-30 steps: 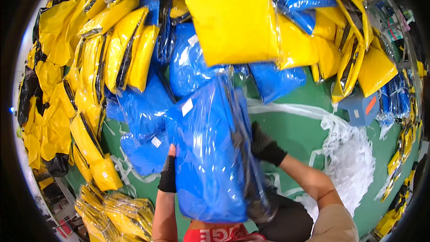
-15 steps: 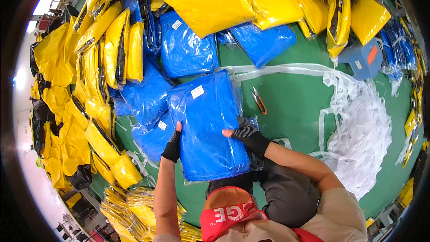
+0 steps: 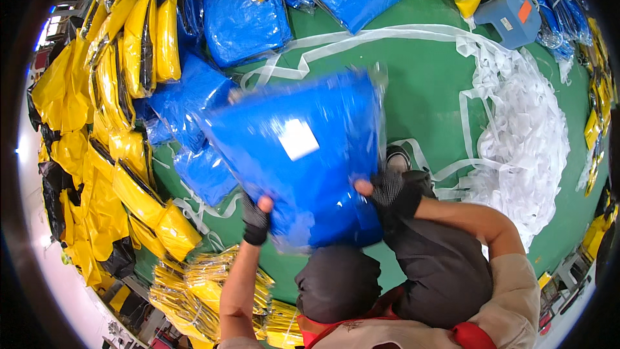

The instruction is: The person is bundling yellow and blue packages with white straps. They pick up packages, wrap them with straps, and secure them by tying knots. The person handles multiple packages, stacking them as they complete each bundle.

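Observation:
I hold a large blue garment sealed in a clear plastic bag (image 3: 303,155) with a white label, lifted and tilted over my lap. My left hand (image 3: 256,218), in a black fingerless glove, grips its lower left edge. My right hand (image 3: 387,190), gloved the same way, grips its lower right edge. The bag is motion-blurred. I sit on a green floor (image 3: 426,90) with my dark-trousered knees below the bag.
More blue bagged garments (image 3: 242,22) lie to the upper left. Yellow bagged garments (image 3: 123,110) are piled along the left and top. A heap of white plastic strips (image 3: 516,148) lies to the right. A blue-grey box (image 3: 510,16) stands at the upper right.
The blue bag has come up off the floor pile and swung right toward me, now tilted and blurred. Both hands keep hold of its lower edge. My head has tipped down.

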Tool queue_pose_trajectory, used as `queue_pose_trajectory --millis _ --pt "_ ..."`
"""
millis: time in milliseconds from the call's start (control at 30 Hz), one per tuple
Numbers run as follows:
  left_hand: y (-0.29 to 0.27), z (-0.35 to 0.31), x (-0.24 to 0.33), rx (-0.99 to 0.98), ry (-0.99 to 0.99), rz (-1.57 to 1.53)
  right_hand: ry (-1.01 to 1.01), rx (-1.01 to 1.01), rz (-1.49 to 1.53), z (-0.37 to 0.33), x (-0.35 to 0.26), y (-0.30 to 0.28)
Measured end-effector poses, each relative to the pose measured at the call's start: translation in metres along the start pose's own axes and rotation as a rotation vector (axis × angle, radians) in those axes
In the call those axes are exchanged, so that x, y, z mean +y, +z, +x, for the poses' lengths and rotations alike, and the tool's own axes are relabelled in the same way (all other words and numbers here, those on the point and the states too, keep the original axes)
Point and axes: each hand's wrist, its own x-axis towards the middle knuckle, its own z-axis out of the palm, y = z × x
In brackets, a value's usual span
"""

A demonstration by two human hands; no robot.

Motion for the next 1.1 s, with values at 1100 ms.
queue_pose_trajectory --millis 1100 --pt "0.142 0.134 0.101 -0.123 0.676 1.099 -0.053 0.512 -0.075 0.1 0.053 0.02"
